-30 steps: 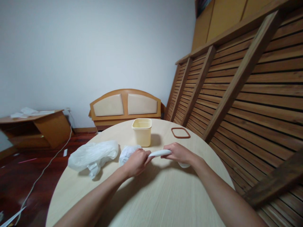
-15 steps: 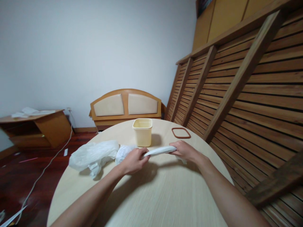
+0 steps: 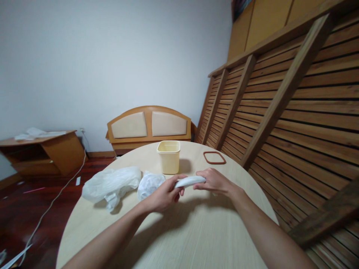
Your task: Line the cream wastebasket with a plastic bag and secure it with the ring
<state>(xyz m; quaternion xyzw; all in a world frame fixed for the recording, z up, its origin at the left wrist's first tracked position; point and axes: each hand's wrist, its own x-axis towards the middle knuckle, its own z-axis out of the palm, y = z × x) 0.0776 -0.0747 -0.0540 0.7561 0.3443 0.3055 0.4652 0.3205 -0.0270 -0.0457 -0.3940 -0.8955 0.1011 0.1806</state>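
I have a folded white strip stretched between my 2 hands, raised above the desk. My left hand has its grip closed around the near-left end, some fingers curling underneath; my right hand pinches the opposite end, thumb below and fingers above. The strip looks like thin plastic and bows slightly upward.

I read the step in hand as folding or straightening this piece, though from here I can't tell which. My next move, as I judge it, calls for even tension from both sides, because a slack end could spring loose.

1 rounded white bundle sits just behind my left hand; whether they touch, I can't tell. A crumpled white bag lies farther left. Beyond the strip, an open cream container stands upright, and a brown ring lies flat past my right hand.
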